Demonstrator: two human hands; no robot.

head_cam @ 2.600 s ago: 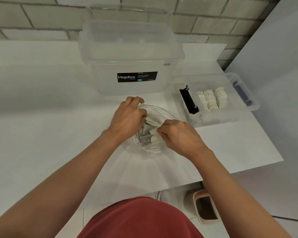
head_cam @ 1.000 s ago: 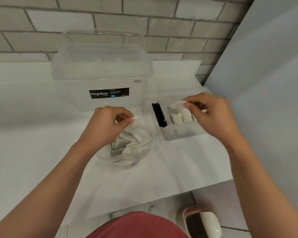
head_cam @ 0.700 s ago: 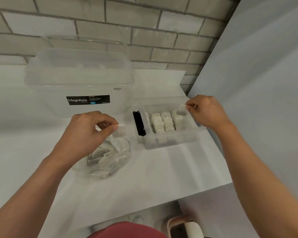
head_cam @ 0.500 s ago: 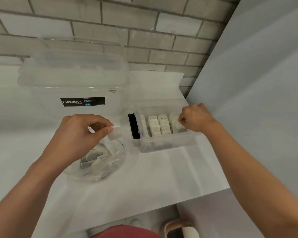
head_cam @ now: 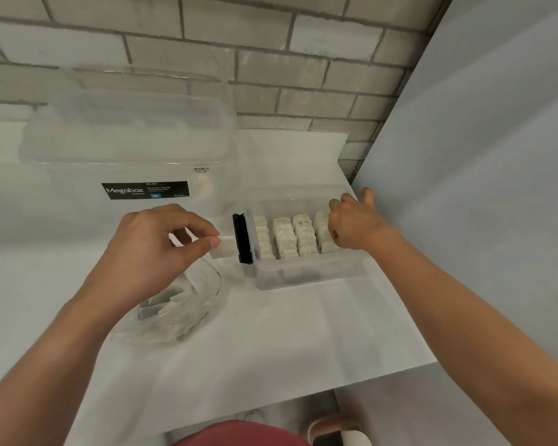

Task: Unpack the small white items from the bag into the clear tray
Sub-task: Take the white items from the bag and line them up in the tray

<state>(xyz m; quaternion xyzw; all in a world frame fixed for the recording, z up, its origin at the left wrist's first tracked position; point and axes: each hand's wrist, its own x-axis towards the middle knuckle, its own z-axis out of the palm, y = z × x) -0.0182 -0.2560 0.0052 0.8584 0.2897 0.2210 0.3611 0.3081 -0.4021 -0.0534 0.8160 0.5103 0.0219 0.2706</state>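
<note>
A clear plastic bag (head_cam: 187,304) with several small white items lies on the white table, under my left hand. My left hand (head_cam: 155,249) pinches one small white item (head_cam: 223,247) between thumb and forefinger, just left of the tray's black latch. The clear tray (head_cam: 303,275) holds rows of white items (head_cam: 290,236). My right hand (head_cam: 351,225) is inside the tray's right end, fingers curled down onto the right row; whether it still holds an item is hidden.
A big clear Megabox storage box (head_cam: 132,149) with its lid on stands behind the bag. A brick wall runs along the back and a grey panel (head_cam: 480,188) rises right beside the tray. The table edge (head_cam: 303,394) is near; a bin (head_cam: 339,432) stands below.
My right hand carried a white item from the bag to the tray and lowered it into the right row. My left hand lifted another item out of the bag toward the tray.
</note>
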